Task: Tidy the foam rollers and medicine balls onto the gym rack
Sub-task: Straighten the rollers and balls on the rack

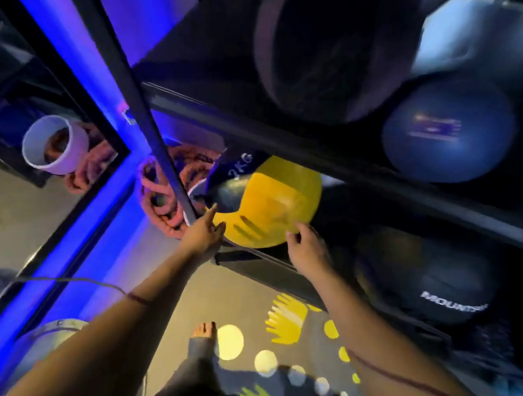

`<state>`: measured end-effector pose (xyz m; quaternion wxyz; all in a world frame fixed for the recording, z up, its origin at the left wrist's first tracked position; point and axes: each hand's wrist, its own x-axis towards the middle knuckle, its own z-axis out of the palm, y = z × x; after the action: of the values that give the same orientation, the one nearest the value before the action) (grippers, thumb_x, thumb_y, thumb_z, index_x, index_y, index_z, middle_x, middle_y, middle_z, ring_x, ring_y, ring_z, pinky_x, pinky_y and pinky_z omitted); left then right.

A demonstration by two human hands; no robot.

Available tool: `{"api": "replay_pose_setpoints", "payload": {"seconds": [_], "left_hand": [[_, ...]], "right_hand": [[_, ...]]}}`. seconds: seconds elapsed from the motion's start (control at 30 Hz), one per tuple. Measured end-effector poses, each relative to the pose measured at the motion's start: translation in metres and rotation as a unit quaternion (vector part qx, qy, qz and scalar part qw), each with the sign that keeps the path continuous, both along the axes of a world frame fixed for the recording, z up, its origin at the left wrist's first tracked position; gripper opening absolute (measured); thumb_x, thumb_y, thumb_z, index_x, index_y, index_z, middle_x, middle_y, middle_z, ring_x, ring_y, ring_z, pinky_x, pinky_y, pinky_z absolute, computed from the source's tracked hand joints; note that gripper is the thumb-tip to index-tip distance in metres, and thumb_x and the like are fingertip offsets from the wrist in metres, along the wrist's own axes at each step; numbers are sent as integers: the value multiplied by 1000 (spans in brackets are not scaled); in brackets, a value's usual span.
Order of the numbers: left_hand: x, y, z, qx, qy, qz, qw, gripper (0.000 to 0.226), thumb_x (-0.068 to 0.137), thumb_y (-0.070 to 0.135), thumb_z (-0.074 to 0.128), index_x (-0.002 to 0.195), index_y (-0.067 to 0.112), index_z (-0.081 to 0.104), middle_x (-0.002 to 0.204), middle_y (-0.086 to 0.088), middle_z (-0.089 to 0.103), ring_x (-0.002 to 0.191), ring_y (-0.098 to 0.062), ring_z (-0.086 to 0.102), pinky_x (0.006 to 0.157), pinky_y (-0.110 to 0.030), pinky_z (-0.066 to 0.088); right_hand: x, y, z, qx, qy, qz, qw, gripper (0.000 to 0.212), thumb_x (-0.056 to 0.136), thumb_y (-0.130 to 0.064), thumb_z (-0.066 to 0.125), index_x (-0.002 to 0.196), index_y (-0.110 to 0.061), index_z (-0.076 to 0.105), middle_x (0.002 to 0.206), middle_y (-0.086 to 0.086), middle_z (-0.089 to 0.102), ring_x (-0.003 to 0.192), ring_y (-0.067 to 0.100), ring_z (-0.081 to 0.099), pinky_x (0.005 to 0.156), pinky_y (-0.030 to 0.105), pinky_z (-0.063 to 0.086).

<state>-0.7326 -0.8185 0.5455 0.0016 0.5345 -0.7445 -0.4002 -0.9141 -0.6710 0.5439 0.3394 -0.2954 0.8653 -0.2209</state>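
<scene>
Flanking the yellow 2KG medicine ball (269, 202) on the lower rack shelf (263, 266): 2 hands. Left hand (204, 230) open-fingered at its edge, right hand (306, 248) loosely curled, gripping nothing.

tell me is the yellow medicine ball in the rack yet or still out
In. The yellow medicine ball sits on the lower shelf, under the shelf above. Both hands are open at its front.
</scene>
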Motion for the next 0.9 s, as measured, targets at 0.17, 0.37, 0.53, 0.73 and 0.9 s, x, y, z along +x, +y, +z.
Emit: {"api": "replay_pose_setpoints", "payload": {"seconds": [0.17, 0.37, 0.53, 0.73, 0.9], "left_hand": [[20, -78, 10, -37, -33, -130, 990, 53, 96, 32, 43, 144, 10, 46, 134, -24, 60, 122, -43, 57, 91, -41, 46], [1, -115, 14, -10, -98, -132, 986, 42, 99, 32, 53, 128, 2, 61, 122, -29, 65, 113, -45, 61, 87, -44, 47], [-22, -129, -12, 172, -53, 47, 982, 65, 103, 54, 38, 137, 0, 52, 130, -24, 63, 111, -45, 64, 81, -44, 58], [-46, -116, -24, 414, 94, 274, 863, 88, 85, 73, 57, 150, 22, 26, 155, -18, 37, 130, -56, 45, 82, -68, 54], [-67, -116, -62, 408, 155, 370, 820, 139, 43, 84, 80, 155, 28, 20, 162, -7, 28, 141, -53, 32, 80, -86, 38]], "right_hand": [[52, -72, -4, 3, -25, -76, 997, 42, 104, -33, 46, 142, -15, 51, 146, 15, 52, 129, 38, 51, 102, 41, 43], [88, -66, -1, -12, -32, -178, 983, 39, 105, -29, 47, 139, -13, 56, 136, 17, 61, 124, 37, 55, 96, 36, 45], [63, -64, -2, -18, 6, -213, 977, 40, 104, -38, 43, 137, -21, 56, 123, 18, 67, 111, 38, 63, 89, 39, 51], [13, -87, -26, -1, 133, -73, 988, 53, 105, -31, 43, 155, -18, 33, 167, 4, 20, 147, 32, 32, 115, 47, 36], [-40, -140, -63, -33, 210, -28, 977, 56, 104, -44, 38, 155, -21, 32, 167, 3, 21, 154, 27, 19, 121, 53, 26]]}}
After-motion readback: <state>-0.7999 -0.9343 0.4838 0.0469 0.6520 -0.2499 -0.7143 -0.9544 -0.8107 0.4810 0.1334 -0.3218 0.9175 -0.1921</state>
